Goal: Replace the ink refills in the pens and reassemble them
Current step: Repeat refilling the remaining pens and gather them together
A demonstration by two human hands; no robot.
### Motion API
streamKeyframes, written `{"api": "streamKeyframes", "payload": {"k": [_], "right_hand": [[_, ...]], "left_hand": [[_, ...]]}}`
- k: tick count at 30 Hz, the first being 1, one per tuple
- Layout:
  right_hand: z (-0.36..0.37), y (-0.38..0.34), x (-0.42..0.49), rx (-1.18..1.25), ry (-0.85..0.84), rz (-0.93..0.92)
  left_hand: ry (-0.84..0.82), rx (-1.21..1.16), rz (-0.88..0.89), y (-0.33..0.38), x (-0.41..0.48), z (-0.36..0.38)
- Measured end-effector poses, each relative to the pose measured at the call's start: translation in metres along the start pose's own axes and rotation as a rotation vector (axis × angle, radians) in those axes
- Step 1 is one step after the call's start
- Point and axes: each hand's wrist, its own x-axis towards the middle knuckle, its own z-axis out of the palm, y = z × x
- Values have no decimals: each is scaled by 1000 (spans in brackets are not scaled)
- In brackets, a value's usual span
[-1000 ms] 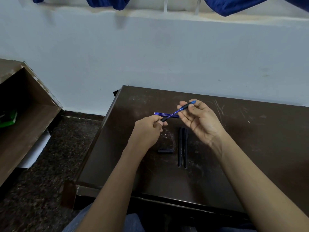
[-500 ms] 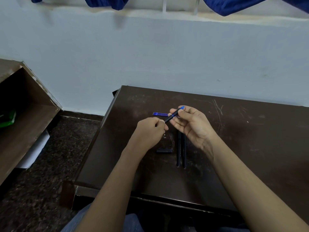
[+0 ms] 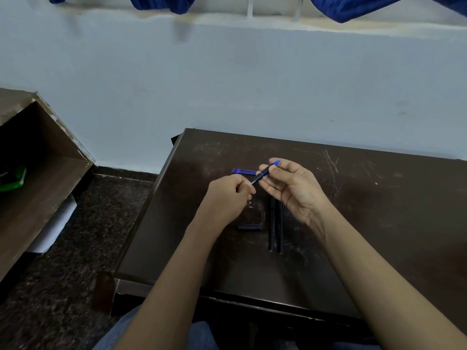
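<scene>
My right hand (image 3: pixel 290 190) holds a short black pen (image 3: pixel 265 171) with a blue rear end, tilted above the dark table (image 3: pixel 379 223). My left hand (image 3: pixel 227 198) is curled, and its thumb and forefinger pinch the pen's metal tip. Anything small inside that hand is hidden. Thin blue refills (image 3: pixel 242 171) lie on the table just behind the hands. Two black pens (image 3: pixel 275 233) lie side by side under my right hand, pointing toward me. To their left lies a short black cap (image 3: pixel 249 227).
A pale wall rises close behind the table. A brown wooden shelf (image 3: pixel 45 178) with a green object (image 3: pixel 12 178) stands at the left, across a strip of speckled floor (image 3: pixel 101 223). Blue cloth (image 3: pixel 353 6) hangs along the top.
My hands have closed together. The right hand came down and left toward the left hand, and the visible length of the pen between them has shrunk.
</scene>
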Motion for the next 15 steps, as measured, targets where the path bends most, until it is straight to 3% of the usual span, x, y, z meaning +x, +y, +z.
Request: {"api": "streamKeyframes", "payload": {"k": [3,8,15], "right_hand": [[0,0,0,-12,-3,3],[0,1,0,-23,-5,5],[1,2,0,-35,-8,14]], "left_hand": [[58,18,75,-4,0,-1],[24,-54,11,-2,2,3],[97,-47,71,-4,0,-1]]}}
